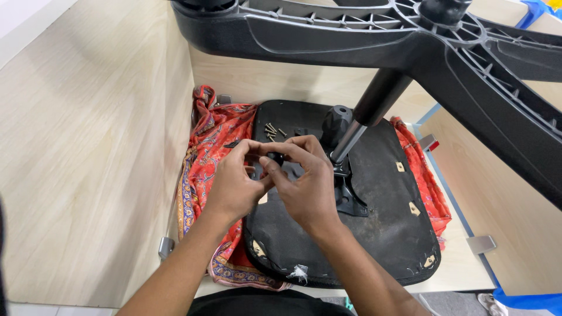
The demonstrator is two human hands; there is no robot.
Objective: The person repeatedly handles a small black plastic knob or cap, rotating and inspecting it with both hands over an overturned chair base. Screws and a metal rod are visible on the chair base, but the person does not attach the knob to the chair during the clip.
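Observation:
An upside-down office chair seat [386,228] with a black fabric underside lies on a red patterned cloth [213,137]. Its gas cylinder [374,111] rises toward the black star base [363,35] across the top of the view. My left hand [234,181] and my right hand [304,181] meet over the seat's left part, both pinching a small black part [276,157] between their fingertips. Several loose screws [271,131] lie on the seat just beyond my fingers. A black knob [336,123] stands beside the cylinder.
Light wooden panels [88,146] wall in the seat on the left, back and right. Metal brackets [481,243] sit at the panels' lower corners. A blue object [527,301] shows at the bottom right, and a white scrap [299,272] clings to the seat's near edge.

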